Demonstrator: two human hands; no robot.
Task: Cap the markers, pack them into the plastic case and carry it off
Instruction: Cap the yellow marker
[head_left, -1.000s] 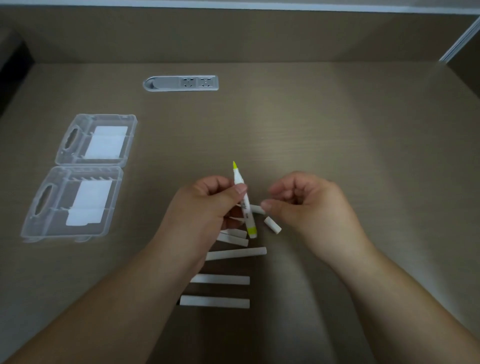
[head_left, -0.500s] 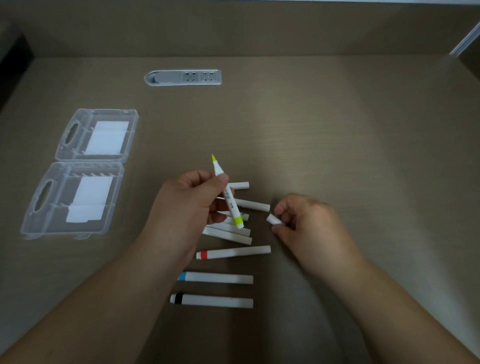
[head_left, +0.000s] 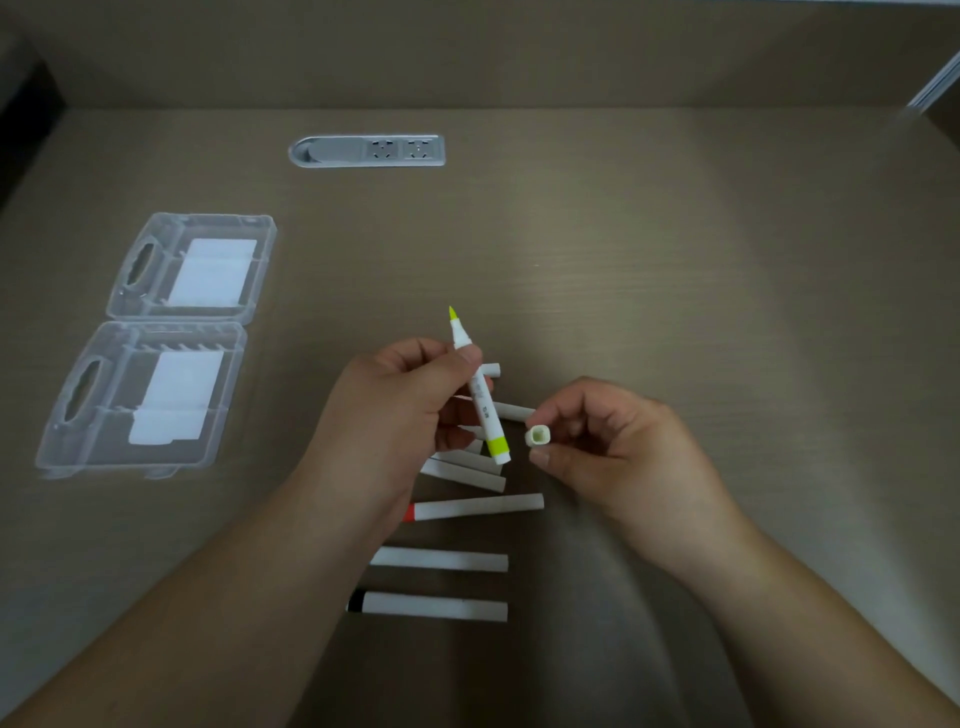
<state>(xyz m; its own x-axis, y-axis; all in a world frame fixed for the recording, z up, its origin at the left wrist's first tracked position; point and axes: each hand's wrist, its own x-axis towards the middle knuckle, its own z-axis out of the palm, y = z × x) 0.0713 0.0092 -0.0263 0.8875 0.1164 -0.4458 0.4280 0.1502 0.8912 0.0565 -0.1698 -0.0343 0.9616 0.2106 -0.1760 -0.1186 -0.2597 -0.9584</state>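
Observation:
My left hand (head_left: 400, 415) holds a white marker with a yellow-green band (head_left: 480, 395), its bare yellow tip pointing up and away. My right hand (head_left: 608, 447) pinches a small white cap (head_left: 538, 435) between thumb and forefinger, open end facing me, just right of the marker's lower end. Several white markers lie on the table below and behind my hands: one with a red band (head_left: 475, 507), a plain-looking one (head_left: 441, 560), one with a black band (head_left: 431, 606). The clear plastic case (head_left: 156, 343) lies open at the left, both halves flat.
A grey power socket strip (head_left: 367, 150) is set into the wooden table at the back. A wall panel rises along the table's far edge. A dark gap shows at the far left corner.
My right hand has picked the white cap off the table and turned its open end toward me. My left hand has tilted the yellow marker more upright.

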